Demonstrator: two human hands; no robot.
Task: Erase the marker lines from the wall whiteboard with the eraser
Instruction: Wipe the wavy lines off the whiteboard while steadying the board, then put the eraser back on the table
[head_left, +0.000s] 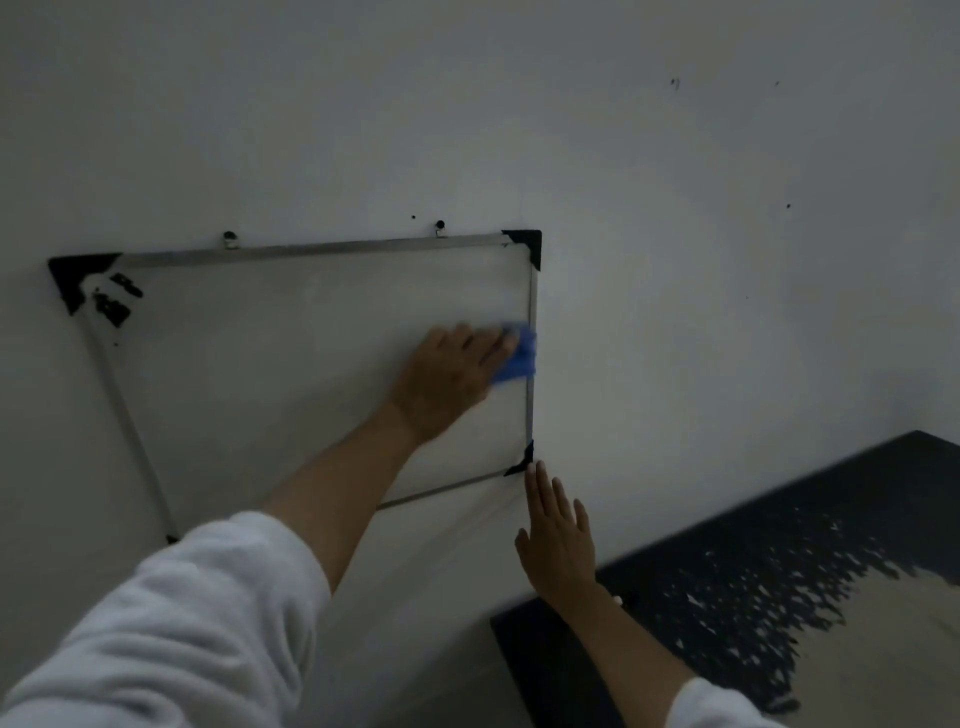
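The whiteboard (270, 374) hangs on the wall, framed in metal with black corner pieces. My left hand (447, 379) presses a blue eraser (517, 353) flat against the board near its right edge; the hand and eraser are blurred. My right hand (558, 535) lies flat and open on the wall just below the board's lower right corner. Black marks (117, 299) show near the board's upper left corner. No other marker lines are visible on the dim surface.
A dark table (779, 545) with worn, flaking paint stands against the wall at the lower right. Two small hooks (440, 227) hold the board's top edge. The wall above and to the right is bare with a few specks.
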